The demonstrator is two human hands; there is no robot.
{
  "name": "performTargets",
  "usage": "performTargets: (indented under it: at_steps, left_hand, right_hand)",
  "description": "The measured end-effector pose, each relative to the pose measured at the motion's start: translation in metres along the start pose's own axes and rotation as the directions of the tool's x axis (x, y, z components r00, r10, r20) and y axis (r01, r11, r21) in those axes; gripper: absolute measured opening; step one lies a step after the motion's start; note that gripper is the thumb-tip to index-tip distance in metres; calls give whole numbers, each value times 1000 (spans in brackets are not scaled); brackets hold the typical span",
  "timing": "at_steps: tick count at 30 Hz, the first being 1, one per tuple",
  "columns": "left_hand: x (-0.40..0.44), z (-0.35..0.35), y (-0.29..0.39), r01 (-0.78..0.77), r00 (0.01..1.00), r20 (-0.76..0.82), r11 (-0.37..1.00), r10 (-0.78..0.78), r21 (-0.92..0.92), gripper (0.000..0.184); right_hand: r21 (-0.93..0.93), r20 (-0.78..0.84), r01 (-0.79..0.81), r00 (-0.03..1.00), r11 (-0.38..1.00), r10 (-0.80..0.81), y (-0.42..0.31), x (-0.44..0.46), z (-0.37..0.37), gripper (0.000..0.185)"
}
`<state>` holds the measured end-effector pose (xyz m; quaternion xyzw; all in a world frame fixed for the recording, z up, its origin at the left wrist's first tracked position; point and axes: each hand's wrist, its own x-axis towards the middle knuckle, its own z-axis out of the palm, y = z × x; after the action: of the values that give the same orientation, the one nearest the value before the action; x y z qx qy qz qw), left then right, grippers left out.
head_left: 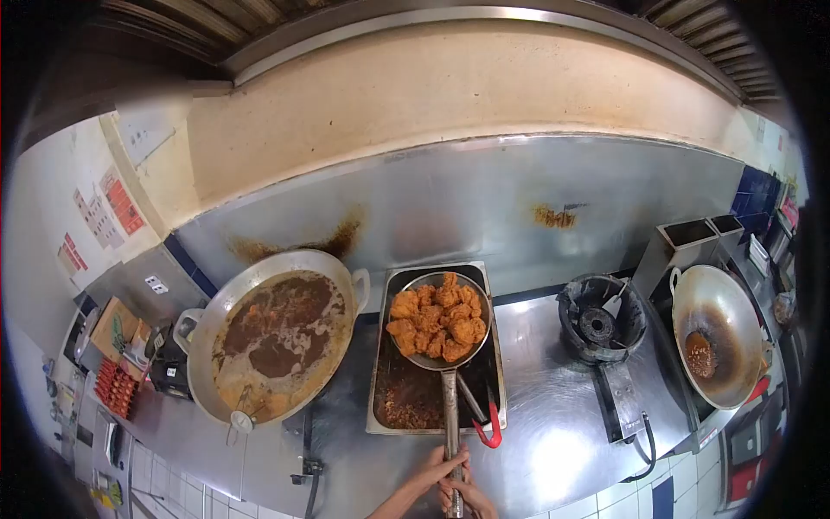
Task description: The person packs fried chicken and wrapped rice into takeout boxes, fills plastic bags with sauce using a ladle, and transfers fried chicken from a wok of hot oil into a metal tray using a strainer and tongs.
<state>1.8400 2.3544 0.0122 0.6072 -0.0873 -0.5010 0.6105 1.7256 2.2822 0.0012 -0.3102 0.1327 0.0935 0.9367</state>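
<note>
Both hands are wrapped round the long metal handle of a round strainer (450, 406) at the bottom centre. My left hand (439, 467) grips from the left side, and my right hand (465, 491) closes on the handle a little lower, from the right. Several pieces of golden-brown fried food (437, 318) fill the strainer's bowl. Beneath the bowl lies a rectangular metal tray (373, 406) with dark liquid and crumbs. Tongs with red grips (493, 428) rest in the tray, right of the handle.
A large pan of bubbling oil (281, 333) stands left, a skimmer (242, 420) at its front edge. To the right are a black burner (598, 322) and a wok (731, 320) with brown residue. Red skewered items (116, 389) sit far left. A steel splashback (467, 199) rises behind.
</note>
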Motion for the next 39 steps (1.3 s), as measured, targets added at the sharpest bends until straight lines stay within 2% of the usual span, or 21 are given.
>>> performTargets:
  at_steps: [5,8,9,11,13,14,15,16,18,19,21,23,26,29,31,33,35,36,37,38,39]
  left_hand:
    - [1,-7,9,-43,990,-135,999,44,9,51]
    - [-1,-8,27,234,959,-175,971,-222,55,50]
    - [-2,-7,20,230,959,-183,972,-216,56,50]
    - [2,-2,-7,102,945,-299,988,-132,-114,49]
    - [8,-6,-19,73,939,-324,986,-118,-148,50]
    - [3,-2,-17,39,915,-401,998,-53,-43,48]
    - [-7,5,-18,22,884,-468,998,9,61,46]
    - [-19,12,-13,29,882,-471,998,-3,48,46]
    - [-34,20,1,156,929,-247,899,-274,-409,43]
    - [-35,19,-3,157,924,-257,896,-282,-416,43]
    - [-35,23,-15,108,983,-75,850,-170,-515,39]
    - [-31,34,-10,102,978,-92,816,-186,-568,40]
    - [-24,47,1,107,970,-105,775,-218,-623,41]
    - [-16,51,4,111,973,-92,779,-211,-617,41]
    - [-20,51,7,88,982,-97,845,-163,-527,40]
    - [-11,40,-4,77,986,-98,890,-135,-450,42]
    - [-24,22,-9,57,988,-114,928,-105,-367,46]
    - [-42,8,-8,-107,957,-264,991,124,80,44]
    - [-61,-9,-3,-175,878,-297,829,375,531,43]
    - [-97,-25,24,-227,853,-285,802,437,553,37]
    - [-145,-39,63,-275,827,-266,769,496,577,31]
  right_hand:
    - [32,75,-37,997,999,35,-12,28,-23,18]
    - [44,78,-114,991,993,110,-10,38,-45,38]
    - [41,87,-115,990,992,111,-10,33,-43,38]
    - [500,-75,-29,994,866,76,-20,25,-33,46]
    - [505,-81,28,997,863,15,-1,44,-49,47]
    - [504,-255,198,964,841,-74,16,59,-66,44]
    - [579,-249,275,956,768,-155,33,71,-89,42]
    - [651,-242,336,942,680,-234,37,79,-94,40]
    - [536,-329,431,899,726,-291,17,91,-81,41]
    - [503,-345,443,890,742,-298,20,95,-87,43]
    - [434,-377,464,872,772,-312,24,103,-97,48]
    - [323,-357,488,857,811,-373,29,103,-113,47]
    - [275,-537,480,795,833,-281,-24,102,-69,51]
    - [391,-643,543,739,743,-202,-14,116,-109,58]
    - [213,-512,387,826,897,-235,-1,111,-141,61]
    - [212,-602,405,771,889,-208,-7,109,-126,59]
    - [256,-431,361,873,897,-229,-17,93,-120,55]
    - [249,-459,314,871,916,-174,-17,85,-123,52]
    - [241,-484,270,866,932,-126,-16,79,-123,50]
    - [99,-662,321,728,942,-178,-25,64,-80,41]
    - [20,-620,208,770,978,-152,-23,45,-84,33]
